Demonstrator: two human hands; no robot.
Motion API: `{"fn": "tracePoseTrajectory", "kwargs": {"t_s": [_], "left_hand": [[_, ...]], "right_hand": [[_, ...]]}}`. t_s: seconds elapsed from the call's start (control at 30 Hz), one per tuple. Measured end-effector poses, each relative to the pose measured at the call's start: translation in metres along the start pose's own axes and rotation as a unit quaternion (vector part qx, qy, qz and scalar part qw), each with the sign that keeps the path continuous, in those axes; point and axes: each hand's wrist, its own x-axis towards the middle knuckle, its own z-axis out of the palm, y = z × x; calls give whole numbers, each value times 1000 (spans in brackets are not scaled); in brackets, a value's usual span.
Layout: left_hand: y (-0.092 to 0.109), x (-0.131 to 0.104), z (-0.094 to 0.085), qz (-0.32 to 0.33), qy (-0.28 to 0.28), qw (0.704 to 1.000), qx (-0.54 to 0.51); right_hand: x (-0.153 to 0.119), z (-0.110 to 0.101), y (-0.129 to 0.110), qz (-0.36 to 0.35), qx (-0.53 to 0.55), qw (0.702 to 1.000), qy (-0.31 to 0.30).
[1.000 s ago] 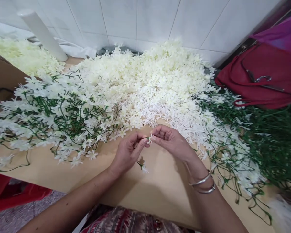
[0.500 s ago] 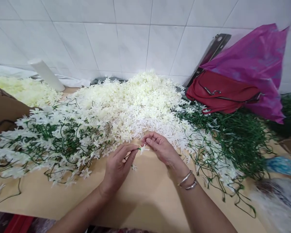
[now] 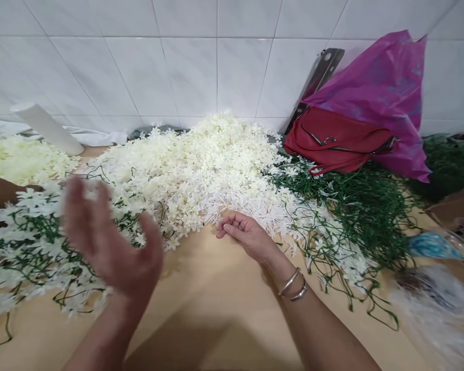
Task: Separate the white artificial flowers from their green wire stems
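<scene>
My left hand (image 3: pixel 116 242) is raised over the left-hand heap of white artificial flowers on green stems (image 3: pixel 34 247). Its fingers are spread and smeared by motion, and nothing shows in them. My right hand (image 3: pixel 247 237), with two silver bangles at the wrist, rests low over the table by a heap of thin white flower pieces (image 3: pixel 239 203). Its fingers are curled, with the thumb against them; whatever they may hold is hidden. Behind lies a large mound of cream-white blossoms (image 3: pixel 224 149).
Green stems (image 3: pixel 367 206) lie heaped at the right, below a red bag (image 3: pixel 340 139) and a purple plastic bag (image 3: pixel 386 87). A white roll (image 3: pixel 48 129) leans at the back left. Clear plastic (image 3: pixel 436 309) lies at the front right of the wooden table (image 3: pixel 216 299).
My left hand has let go of a small white flower on a green stem and swung left and up, opening. My right hand stays nearly in place. The view has turned slightly right.
</scene>
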Motion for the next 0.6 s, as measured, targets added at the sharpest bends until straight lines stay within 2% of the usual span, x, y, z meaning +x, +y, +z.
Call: {"fn": "tracePoseTrajectory", "kwargs": {"t_s": [0.03, 0.07, 0.17, 0.23, 0.37, 0.47, 0.6], "left_hand": [[12, -9, 12, 50, -9, 999, 11], [21, -18, 25, 60, -59, 996, -3], [26, -41, 58, 5, -190, 981, -46], [16, -53, 72, -21, -230, 972, -54], [-1, -69, 80, -18, -257, 966, -33], [-3, -70, 78, -9, -246, 969, 15], [-6, -68, 77, -21, -234, 970, 62]], "right_hand": [[0, 0, 1, -1, 3, 1000, 3], [0, 0, 2, -5, 8, 1000, 9], [2, 1, 3, -34, 24, 998, 41], [3, 1, 2, -61, 24, 995, 76], [3, -1, -4, -112, 9, 980, 165], [2, -2, -9, -141, -20, 965, 222], [-1, 3, -15, -155, -67, 955, 246]]}}
